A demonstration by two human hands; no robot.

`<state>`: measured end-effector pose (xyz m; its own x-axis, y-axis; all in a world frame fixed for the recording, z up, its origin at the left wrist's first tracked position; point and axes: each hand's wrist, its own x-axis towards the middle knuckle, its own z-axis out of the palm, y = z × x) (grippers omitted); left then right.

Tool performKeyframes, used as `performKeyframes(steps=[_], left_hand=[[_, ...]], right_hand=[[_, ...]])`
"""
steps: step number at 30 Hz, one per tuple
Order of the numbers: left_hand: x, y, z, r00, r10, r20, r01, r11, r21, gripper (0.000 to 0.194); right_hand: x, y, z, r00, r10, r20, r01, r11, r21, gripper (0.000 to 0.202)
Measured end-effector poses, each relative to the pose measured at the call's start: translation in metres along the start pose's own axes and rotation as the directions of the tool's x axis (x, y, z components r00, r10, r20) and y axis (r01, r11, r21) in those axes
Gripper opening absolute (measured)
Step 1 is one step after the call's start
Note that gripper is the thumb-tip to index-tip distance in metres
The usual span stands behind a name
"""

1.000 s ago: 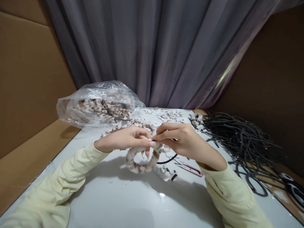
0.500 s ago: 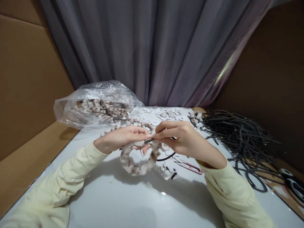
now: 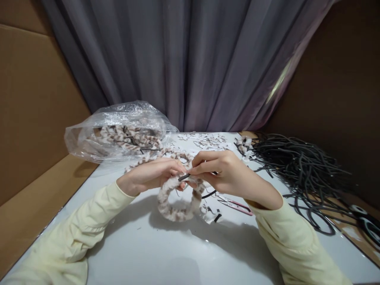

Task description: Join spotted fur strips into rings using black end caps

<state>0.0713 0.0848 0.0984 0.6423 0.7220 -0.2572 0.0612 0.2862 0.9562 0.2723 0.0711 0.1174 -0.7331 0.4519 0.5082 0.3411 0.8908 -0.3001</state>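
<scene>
A fluffy white-and-brown ring (image 3: 177, 215) hangs below my two hands, over the white table (image 3: 142, 253). My left hand (image 3: 157, 173) is closed on the top of this ring, with some fingertips showing behind it. A short length of black cord (image 3: 184, 177) lies across the ring's top. My right hand (image 3: 222, 170) pinches the upper end of that cord, its fingertips close to the left ones. More black cord shows below my right hand. Exactly how the cord and the ring meet is hidden by the fingers.
A clear plastic bag (image 3: 118, 113) of fluffy strips stands back left. Pink-handled snips (image 3: 239, 207) and scraps lie right of the ring. Black cords (image 3: 299, 166) heap at the right, near black-handled scissors (image 3: 368, 227). A grey curtain (image 3: 178, 63) hangs behind.
The fluffy ring has shifted slightly right and hangs more openly below the hands. The fingertips have moved slightly apart, and more of the cord's end shows.
</scene>
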Motion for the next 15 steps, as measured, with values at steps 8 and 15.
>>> performKeyframes(steps=[8,15], left_hand=[[-0.0005,-0.0001,0.0021,0.999,0.018,-0.047,-0.010,0.986,0.167,0.023],[0.0005,-0.0042,0.0014,0.994,0.066,-0.086,-0.044,0.973,0.228,0.023]], right_hand=[[-0.0006,-0.0015,-0.0022,1.000,0.011,0.022,-0.011,1.000,0.001,0.023],[-0.0012,0.0010,-0.0030,0.999,0.018,0.028,-0.018,1.000,0.001,0.022]])
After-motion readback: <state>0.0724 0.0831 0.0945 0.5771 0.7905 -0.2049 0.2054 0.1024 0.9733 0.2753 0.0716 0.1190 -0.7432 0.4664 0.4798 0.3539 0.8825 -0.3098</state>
